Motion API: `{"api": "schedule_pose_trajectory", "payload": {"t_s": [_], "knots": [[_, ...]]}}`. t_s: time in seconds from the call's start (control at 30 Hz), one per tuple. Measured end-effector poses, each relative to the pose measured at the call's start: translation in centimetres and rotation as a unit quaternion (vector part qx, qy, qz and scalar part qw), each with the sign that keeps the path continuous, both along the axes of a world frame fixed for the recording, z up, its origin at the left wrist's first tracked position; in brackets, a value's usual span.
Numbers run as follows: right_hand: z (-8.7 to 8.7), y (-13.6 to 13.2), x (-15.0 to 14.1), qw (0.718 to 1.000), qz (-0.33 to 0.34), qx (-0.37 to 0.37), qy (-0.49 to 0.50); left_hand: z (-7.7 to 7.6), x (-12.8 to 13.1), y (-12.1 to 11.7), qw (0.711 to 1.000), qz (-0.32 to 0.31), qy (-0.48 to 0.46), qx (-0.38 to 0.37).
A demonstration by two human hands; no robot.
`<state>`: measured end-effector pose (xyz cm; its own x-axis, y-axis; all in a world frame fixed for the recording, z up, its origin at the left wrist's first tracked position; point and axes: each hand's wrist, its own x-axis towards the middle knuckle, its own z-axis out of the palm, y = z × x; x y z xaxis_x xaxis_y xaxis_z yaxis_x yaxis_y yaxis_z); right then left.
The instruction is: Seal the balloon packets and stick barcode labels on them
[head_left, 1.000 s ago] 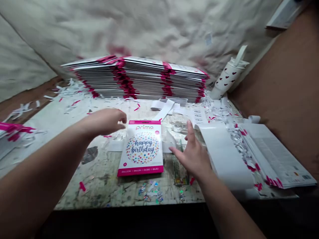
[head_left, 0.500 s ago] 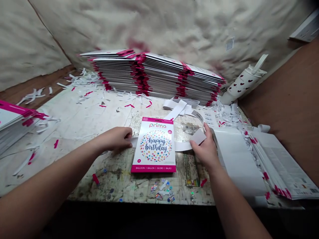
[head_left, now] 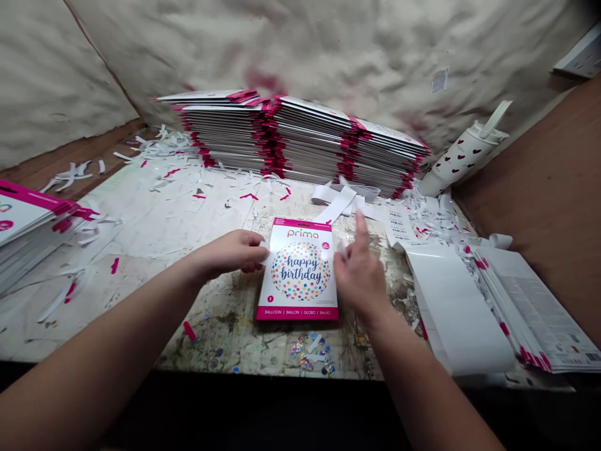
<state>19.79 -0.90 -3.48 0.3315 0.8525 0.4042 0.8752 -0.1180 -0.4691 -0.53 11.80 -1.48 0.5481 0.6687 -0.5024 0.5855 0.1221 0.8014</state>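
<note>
Packet lies flat, face up on the counter, between my hands, pink bands at top and bottom, hang slot at the far end.

Left hand: fingers curled in, thumb drawn toward them, tips at the packet's left edge. A pale tab shows at the fingertips; cannot tell whether they pinch it. Right hand: blurred, index finger pointing forward, thumb close by the right edge. A whitish smear lies between thumb and packet; cannot tell whether that hand grips anything.

Handling, by judgement: light, probably thin card with a balloon folded inside, going by the print. Should be stiff enough to lift by one edge, though a hard squeeze across the middle might bow it. The face has a slight sheen, so I would expect it to slide easily under dry fingers. Corners look the likeliest to crease.

Best hold: both long sides, about halfway down, thumbs on top and fingers beneath, pressing lightly. The slot end seems the weaker place to pull from.

Around it: stacks beyond, white ribbon nearer, shiny confetti on my side of the packet.
</note>
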Motion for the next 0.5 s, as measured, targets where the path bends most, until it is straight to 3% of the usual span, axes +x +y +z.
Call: {"api": "schedule_pose_trajectory", "payload": {"t_s": [0.17,0.37,0.43,0.5], "knots": [[-1.9,2.2,-4.3,0.988,0.08,-0.061,-0.12,-0.8,2.4,-0.6,0.999,-0.02,-0.032,-0.014],[-3.1,0.2,-4.8,0.979,0.186,-0.083,-0.003,-0.9,1.6,-0.4,0.998,-0.001,-0.052,-0.038],[-3.1,-0.4,-4.7,0.972,0.218,-0.087,-0.003,-1.1,1.9,-0.5,0.999,-0.014,-0.034,-0.004],[-3.0,-0.6,-4.4,0.966,0.242,-0.092,-0.018,-1.3,2.6,-0.7,0.993,-0.054,0.03,0.1]]}}
